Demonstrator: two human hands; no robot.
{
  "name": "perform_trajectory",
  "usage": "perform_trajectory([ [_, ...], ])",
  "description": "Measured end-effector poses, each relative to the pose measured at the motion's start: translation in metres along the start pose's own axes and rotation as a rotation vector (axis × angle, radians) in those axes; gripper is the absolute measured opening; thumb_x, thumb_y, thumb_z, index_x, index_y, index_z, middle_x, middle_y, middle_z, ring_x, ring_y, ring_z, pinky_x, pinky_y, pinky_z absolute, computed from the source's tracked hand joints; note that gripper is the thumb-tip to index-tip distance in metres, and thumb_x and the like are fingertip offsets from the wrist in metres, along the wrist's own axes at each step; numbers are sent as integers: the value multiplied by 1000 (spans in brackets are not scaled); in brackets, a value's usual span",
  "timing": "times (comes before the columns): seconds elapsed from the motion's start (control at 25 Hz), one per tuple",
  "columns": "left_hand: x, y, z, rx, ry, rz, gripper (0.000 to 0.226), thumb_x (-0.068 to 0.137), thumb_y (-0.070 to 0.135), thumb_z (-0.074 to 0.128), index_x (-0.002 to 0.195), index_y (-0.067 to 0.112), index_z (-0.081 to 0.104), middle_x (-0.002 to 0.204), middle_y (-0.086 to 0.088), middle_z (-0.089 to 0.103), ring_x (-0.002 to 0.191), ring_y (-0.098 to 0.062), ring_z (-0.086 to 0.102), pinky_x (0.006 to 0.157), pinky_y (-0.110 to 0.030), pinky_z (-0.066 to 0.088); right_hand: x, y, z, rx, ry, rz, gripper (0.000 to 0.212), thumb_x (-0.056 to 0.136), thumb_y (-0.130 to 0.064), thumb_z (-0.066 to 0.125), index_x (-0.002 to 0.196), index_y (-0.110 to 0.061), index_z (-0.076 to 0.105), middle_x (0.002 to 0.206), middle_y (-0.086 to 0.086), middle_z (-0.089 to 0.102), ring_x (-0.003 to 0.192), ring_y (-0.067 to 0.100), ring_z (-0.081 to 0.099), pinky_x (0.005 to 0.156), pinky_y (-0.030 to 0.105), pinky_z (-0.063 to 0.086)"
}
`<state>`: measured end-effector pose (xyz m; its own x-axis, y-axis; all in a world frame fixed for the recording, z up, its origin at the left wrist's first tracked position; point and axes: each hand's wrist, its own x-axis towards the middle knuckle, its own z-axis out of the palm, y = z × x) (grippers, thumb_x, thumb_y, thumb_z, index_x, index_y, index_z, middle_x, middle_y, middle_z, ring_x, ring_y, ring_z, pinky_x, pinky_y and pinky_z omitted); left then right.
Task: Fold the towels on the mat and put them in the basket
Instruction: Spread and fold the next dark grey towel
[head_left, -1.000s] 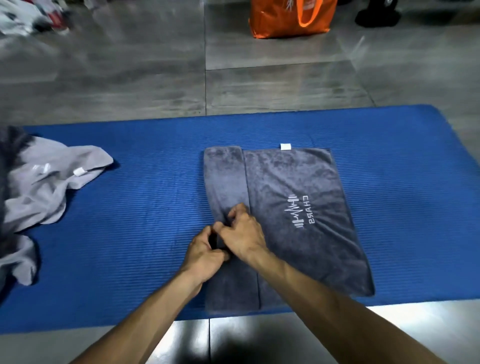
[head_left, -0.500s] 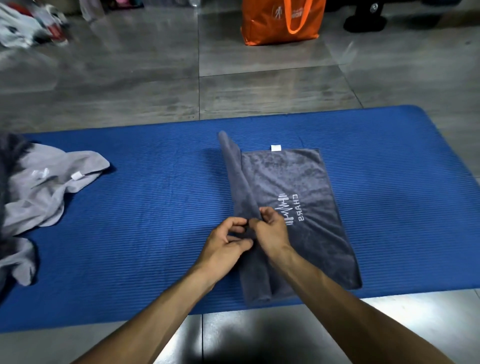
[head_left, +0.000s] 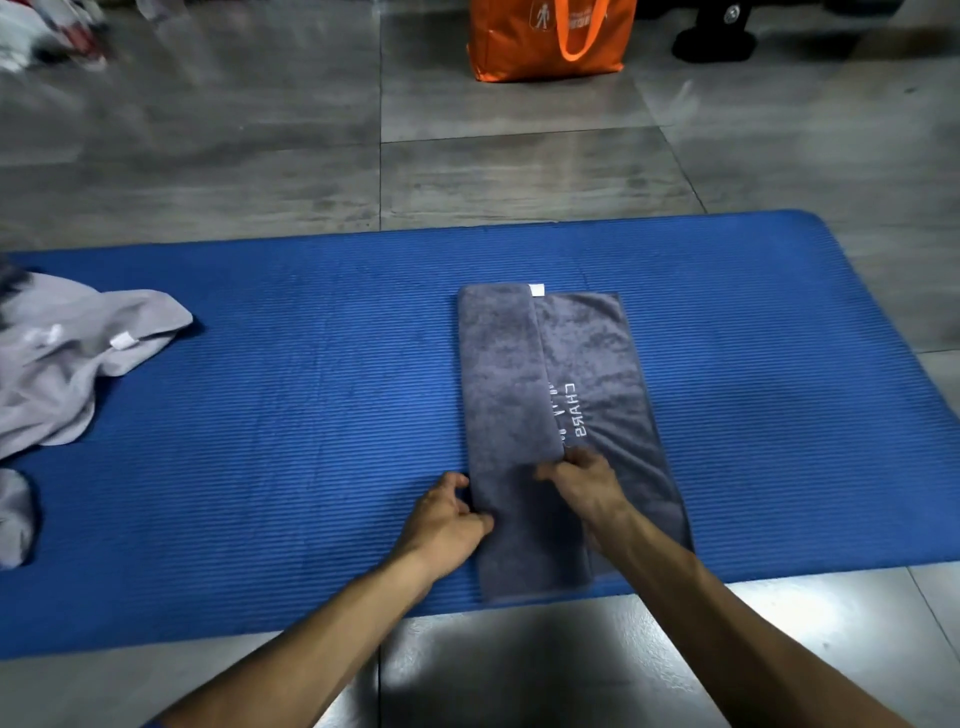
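Folding the towel (head_left: 511, 395) on the mat (head_left: 291, 415)

My right hand (head_left: 584, 480) is pinching the folded flap's edge; my left hand (head_left: 447, 517), grip loosely curled, is touching the towel's nine o'clock edge.

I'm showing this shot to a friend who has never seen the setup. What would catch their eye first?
First, the bright blue ribbed foam mat stretched across the grey tiled floor, with a dark grey terry towel at its middle, its left part folded over the lettering. The left hand touches the towel's left edge and the right hand pinches the folded flap. An orange tote bag stands beyond the mat.
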<state>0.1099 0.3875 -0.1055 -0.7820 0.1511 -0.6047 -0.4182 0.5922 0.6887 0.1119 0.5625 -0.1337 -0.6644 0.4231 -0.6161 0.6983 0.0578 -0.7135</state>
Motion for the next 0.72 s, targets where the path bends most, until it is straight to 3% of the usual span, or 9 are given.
perform_trajectory([
  [0.08, -1, -3, 8, -72, -20, -39, 26, 82, 14, 73, 88, 27, 51, 73, 7, 63, 67, -4, 59, 56, -13, 44, 0, 4, 1, 15, -48, 39, 12, 66, -13, 76, 78, -12, 74, 86, 4, 75, 87, 20, 68, 85, 40, 57],
  [0.24, 2, -5, 9, -263, -60, -124, 10, 84, 9, 71, 88, 14, 65, 88, -6, 74, 68, -8, 66, 55, -16, 48, -4, 6, -2, 174, -134, 110, 21, 73, -2, 71, 92, -7, 74, 92, 7, 76, 94, 25, 70, 89, 41, 56],
  [0.36, -2, -4, 4, -379, -52, -168, 16, 84, 7, 71, 97, 8, 63, 92, -7, 74, 67, -6, 68, 51, -15, 49, -10, 7, 4, 322, -230, 181, 26, 78, 3, 67, 103, -2, 71, 100, 13, 75, 99, 31, 69, 91, 46, 55],
  [0.56, 4, -20, -16, -473, -210, -263, 30, 84, 11, 71, 113, 12, 64, 99, -3, 76, 95, -17, 71, 86, -35, 57, -25, 17, 22, 527, -367, 313, 35, 80, -3, 65, 114, -1, 67, 109, 18, 72, 105, 35, 67, 92, 50, 54],
  [0.72, 1, -26, -17, -547, -175, -254, 24, 82, 3, 68, 105, 10, 69, 98, -8, 75, 91, -21, 72, 81, -32, 57, -38, 17, 23, 534, -469, 393, 43, 71, -4, 57, 112, 1, 69, 110, 20, 71, 104, 35, 67, 90, 44, 55],
])
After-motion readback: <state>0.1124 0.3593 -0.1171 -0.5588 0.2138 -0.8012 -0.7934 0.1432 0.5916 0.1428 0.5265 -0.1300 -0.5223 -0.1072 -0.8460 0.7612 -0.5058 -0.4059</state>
